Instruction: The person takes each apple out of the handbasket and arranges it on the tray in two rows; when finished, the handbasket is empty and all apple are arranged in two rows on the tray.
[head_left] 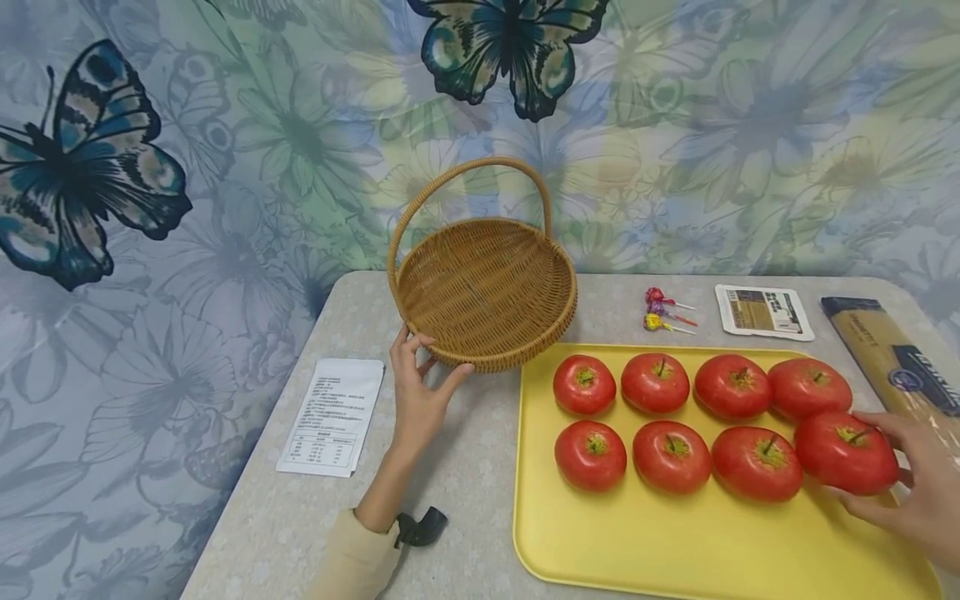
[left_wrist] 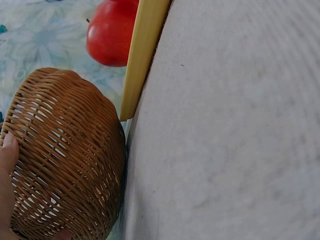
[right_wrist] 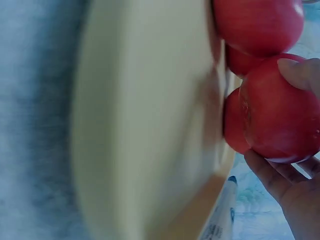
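Note:
A brown wicker basket with an arched handle stands at the back of the table, its inside bare and facing me. My left hand grips its near rim; in the left wrist view the thumb or a finger lies on the weave of the basket. At the right, my right hand holds a red apple, the fingers and thumb curled around its sides. The right wrist view shows this apple raised off the tray surface. Several more red apples sit in two rows on the yellow tray.
Left of the basket lies a white printed packet. Behind the tray are lollipops, a flat white-edged packet and a long brown package. A butterfly-patterned cloth backs the table.

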